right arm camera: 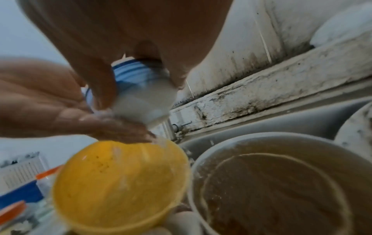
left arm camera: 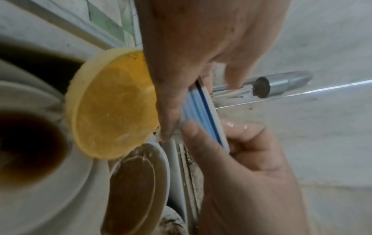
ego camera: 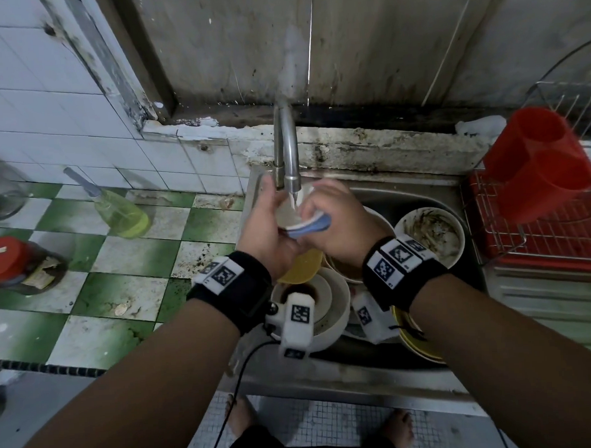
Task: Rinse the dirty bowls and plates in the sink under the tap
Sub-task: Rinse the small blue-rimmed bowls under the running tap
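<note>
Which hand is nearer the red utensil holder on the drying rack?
Right. The right hand grips the blue-striped bowl under the tap, on the side toward the red utensil holder; the left hand holds the bowl's far side.

head: high, looks down on sink [ego camera: 432, 381] and tap [ego camera: 288, 148] | left wrist: close, faces striped bowl [left arm camera: 203, 114] | right wrist: close, low | shared: yellow bowl [right arm camera: 120, 182]

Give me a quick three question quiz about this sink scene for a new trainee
1. True or false: water from the tap is falling into the blue-striped bowl.
2. Which hands hold that bowl? A) left hand only B) right hand only C) both
3. Fill in: the cutlery holder on the drying rack is ____ in colour.

Key: 1 true; 2 C; 3 red
</note>
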